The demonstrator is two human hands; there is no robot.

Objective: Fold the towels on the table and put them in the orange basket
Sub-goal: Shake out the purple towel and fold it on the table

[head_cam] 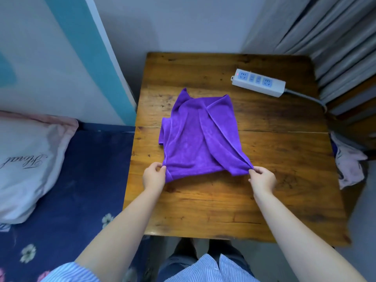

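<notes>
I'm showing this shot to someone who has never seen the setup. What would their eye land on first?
First the bright purple towel, rumpled and partly folded over itself in the middle of the wooden table. Next the two bare hands pinching its near corners, the left hand and the right hand. Then the white power strip at the table's far right.

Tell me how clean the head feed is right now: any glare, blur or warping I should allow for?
Head view: the towel and both hands, left and right, are sharp; soft glare lies on the table near the power strip; wide-angle warping bends the wall edges and splays the forearms; the corners look dimmer and softer.
</notes>
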